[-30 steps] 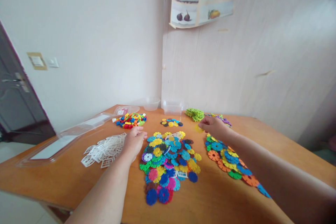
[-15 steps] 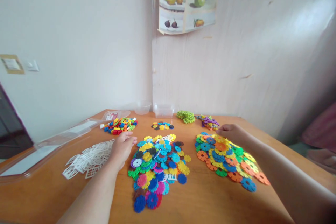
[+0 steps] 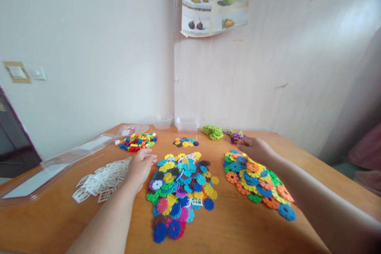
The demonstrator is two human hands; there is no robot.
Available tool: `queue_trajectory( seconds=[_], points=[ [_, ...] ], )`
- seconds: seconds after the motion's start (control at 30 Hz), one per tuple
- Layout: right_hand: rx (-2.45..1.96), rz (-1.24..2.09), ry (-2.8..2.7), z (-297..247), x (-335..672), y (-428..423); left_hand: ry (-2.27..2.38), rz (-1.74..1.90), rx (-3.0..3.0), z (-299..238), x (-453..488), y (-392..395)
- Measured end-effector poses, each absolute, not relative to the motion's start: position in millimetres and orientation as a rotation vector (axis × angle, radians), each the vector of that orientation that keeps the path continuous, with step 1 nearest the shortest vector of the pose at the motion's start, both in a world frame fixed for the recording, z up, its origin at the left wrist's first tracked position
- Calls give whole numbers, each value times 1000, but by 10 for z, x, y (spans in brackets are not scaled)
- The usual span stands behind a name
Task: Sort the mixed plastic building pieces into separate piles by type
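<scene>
Discs of notched multicoloured plastic (image 3: 184, 186) are heaped between white plastic lattices (image 3: 104, 177) and larger flower-shaped coloured discs (image 3: 257, 180). Beside the heap, the left hand (image 3: 140, 168) is held, fingers loosely parted; near the larger discs, the right hand's (image 3: 256, 147) grip cannot be told.

Both forearms bare, entering from lower corners of view, slanting inward and forward. Left forearm (image 3: 108, 218) rises toward centre; left hand (image 3: 141, 170) at its end, back partly up, fingers loosely bent, pointing forward and rightward, thumb alongside. Right forearm (image 3: 321, 200) reaches across from right, longer in view. Right hand (image 3: 254, 147) palm down, knuckles raised, fingers curled leftward; fingertips too indistinct to read grip. Hands well apart.
</scene>
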State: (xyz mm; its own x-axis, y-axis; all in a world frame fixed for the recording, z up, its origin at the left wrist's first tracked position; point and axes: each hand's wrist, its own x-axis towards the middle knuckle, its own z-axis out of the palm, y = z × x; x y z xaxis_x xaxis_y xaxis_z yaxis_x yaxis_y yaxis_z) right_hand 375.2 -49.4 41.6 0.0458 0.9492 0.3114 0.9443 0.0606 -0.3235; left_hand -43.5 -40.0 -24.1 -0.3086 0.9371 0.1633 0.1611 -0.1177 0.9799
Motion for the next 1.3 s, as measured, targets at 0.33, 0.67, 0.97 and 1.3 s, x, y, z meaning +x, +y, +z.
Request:
queue_trajectory(
  seconds=[0.33,0.67,0.97,1.3],
  points=[
    [-1711,329,-2272,255,2688,-62,1507,1503,1254,-261,-439,-392],
    [-1727,476,-2401,335,2275,-41,1526,1475,1303,-275,-444,-380],
    [-1692,387,-2257,269,2255,21,1517,1478,1323,-332,-463,-355],
    [-1624,368,-2042,400,2804,-153,1515,1480,1314,-308,-466,-345]
  ],
)
